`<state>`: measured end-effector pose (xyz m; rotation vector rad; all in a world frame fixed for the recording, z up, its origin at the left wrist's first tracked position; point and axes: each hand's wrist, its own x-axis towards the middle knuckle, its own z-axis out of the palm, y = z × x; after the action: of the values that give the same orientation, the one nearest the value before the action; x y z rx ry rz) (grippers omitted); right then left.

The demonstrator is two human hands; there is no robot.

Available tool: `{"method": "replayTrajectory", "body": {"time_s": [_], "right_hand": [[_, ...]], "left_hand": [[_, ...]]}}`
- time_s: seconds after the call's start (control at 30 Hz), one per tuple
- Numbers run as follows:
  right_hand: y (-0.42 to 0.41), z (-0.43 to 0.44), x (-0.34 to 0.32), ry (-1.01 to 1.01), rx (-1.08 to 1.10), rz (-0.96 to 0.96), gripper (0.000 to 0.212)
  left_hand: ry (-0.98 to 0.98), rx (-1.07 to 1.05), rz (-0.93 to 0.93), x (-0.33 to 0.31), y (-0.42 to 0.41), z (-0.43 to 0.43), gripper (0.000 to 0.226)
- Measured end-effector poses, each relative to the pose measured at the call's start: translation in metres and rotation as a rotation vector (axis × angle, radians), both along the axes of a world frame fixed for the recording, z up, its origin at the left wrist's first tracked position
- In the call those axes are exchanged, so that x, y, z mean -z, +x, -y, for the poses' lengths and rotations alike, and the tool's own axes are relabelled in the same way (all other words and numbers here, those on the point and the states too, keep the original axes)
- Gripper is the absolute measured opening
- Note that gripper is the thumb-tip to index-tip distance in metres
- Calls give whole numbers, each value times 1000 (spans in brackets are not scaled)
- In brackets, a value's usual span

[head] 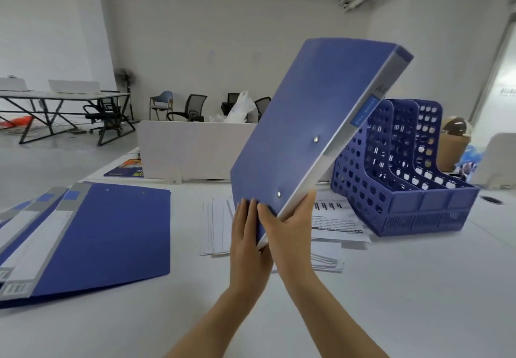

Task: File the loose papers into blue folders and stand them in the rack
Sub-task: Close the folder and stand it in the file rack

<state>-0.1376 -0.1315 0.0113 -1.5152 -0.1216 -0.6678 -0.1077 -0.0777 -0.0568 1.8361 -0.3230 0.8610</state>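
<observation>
Fig.: L hand (245, 234) + R hand (293, 229) holding 1 folder (301, 123); 3 flat folders (111, 234) lying; 1 rack (418, 204), 3 slots, standing.

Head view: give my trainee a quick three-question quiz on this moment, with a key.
1. True or false: the held folder already stands in the rack.
2. How many hands are on it? A none, B one, C two.
3. Fill in: the spare folders lie flat, in view to the ___ of the loose papers.
Key: 1 false, it is tilted in the air. 2 C, left hand and right hand at its lower end. 3 left.
</observation>
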Motion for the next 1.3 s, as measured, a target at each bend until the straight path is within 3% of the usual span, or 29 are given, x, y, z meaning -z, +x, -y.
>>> {"method": "replayTrajectory", "body": {"time_s": [0.1,0.17,0.27,0.4,0.57,0.7,0.83,0.93,1.3], "right_hand": [[5,29,-10,26,78,46,36],[10,59,-16,9,195,121,34],[18,107,-22,-80,401,213,34],[26,163,-29,-168,625,238,39],[33,232,-31,-215,835,239,45],[35,274,-37,-226,899,227,47],[40,307,-37,-261,920,192,48],[47,324,-33,-288,928,137,49],[92,363,-33,-263,799,-11,48]], "left_hand": [[214,220,15,3,12,22,107],[396,365,-59,6,17,34,107],[684,366,-172,1,25,58,112],[928,310,-283,-8,42,112,76],[1126,363,-175,-27,62,188,64],[1183,368,-94,-44,79,240,67],[1262,343,-207,-41,98,255,76],[1291,262,-178,-31,105,248,75],[1069,267,-138,-27,110,233,68]]}}
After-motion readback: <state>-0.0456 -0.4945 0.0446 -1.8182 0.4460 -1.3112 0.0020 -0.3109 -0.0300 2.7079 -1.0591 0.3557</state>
